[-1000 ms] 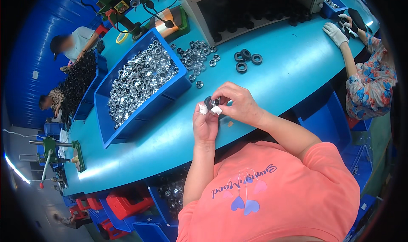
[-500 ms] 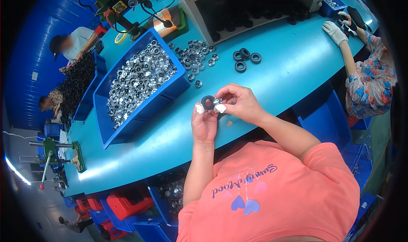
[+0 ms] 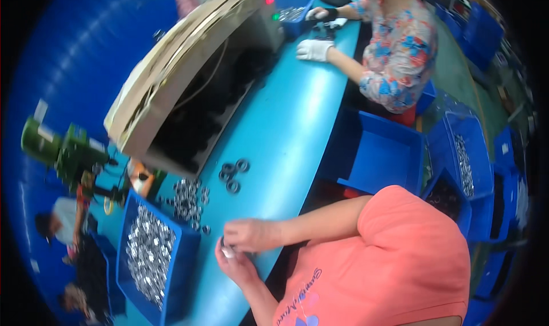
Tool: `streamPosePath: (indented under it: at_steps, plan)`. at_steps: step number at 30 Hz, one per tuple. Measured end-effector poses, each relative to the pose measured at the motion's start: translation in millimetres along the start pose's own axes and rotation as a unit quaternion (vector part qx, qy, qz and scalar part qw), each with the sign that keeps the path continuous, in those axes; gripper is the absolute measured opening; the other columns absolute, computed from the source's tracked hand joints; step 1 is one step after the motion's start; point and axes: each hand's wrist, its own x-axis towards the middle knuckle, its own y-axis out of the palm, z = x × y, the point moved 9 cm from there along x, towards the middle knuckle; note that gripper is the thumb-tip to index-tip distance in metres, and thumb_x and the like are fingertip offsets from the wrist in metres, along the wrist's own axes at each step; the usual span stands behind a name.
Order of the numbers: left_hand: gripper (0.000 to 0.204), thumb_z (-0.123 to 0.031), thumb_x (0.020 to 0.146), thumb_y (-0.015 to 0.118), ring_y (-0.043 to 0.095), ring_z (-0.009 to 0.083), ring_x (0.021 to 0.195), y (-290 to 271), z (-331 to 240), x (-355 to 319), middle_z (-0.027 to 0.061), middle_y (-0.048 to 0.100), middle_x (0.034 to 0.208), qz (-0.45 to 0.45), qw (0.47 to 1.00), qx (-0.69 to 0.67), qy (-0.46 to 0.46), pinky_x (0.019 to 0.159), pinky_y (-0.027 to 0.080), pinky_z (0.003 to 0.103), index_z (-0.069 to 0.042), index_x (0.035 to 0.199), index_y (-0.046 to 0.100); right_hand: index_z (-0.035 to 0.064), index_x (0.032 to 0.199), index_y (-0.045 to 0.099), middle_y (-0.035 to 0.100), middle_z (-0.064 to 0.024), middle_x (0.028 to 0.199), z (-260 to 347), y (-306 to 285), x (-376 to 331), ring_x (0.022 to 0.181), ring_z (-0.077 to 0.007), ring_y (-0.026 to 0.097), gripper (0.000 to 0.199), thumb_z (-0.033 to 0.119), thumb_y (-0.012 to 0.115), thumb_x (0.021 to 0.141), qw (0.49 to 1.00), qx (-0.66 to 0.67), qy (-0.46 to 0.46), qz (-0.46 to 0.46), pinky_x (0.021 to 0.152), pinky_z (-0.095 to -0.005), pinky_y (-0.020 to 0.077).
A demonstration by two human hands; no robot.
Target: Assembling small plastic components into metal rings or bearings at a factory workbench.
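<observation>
Silvery and small, a metal ring part [image 3: 227, 250] sits pinched between both hands over the near edge of the turquoise bench [image 3: 286, 137]. Fingers of the right hand [image 3: 249, 234] curl closed over it from above, while the left hand [image 3: 235, 264] cups it from below. Just to the left stands a blue bin [image 3: 180, 269] filled with shiny metal rings, with loose rings [image 3: 189, 197] scattered beside it. Three black rings [image 3: 233, 174] lie farther up the bench. Beyond, a co-worker's white-gloved hand [image 3: 313, 50] rests near a cardboard-covered machine [image 3: 189, 86].
</observation>
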Motion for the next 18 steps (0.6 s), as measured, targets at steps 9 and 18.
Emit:
streamPosePath:
  at_steps: [9,18]
  plan:
    - [0.042,-0.023,0.105,0.062,0.063,0.0229,0.111,-2.3,6.3,3.8,0.0148,0.059,0.125,0.023,0.997,0.074,0.027,0.093,0.056,0.034,0.004,0.135,0.051,0.0055,0.120,0.062,0.057,-0.0116,0.110,-28.6,11.7,-11.9,0.098,-0.0298,0.064,0.036,0.006,0.069,0.085,0.983,0.131,0.119,0.041,0.082,-0.0406,0.0554]
    - [0.028,-0.016,0.108,0.052,0.065,0.0232,0.104,1.9,2.6,-2.4,0.0137,0.059,0.121,-0.008,0.986,0.157,0.060,0.086,0.058,0.034,0.002,0.129,0.051,0.0059,0.119,0.069,0.069,-0.0181,0.104,-68.9,36.6,-29.8,0.094,-0.0361,0.068,0.029,0.023,0.058,0.098,0.947,0.145,0.239,0.157,0.083,-0.0462,0.0543]
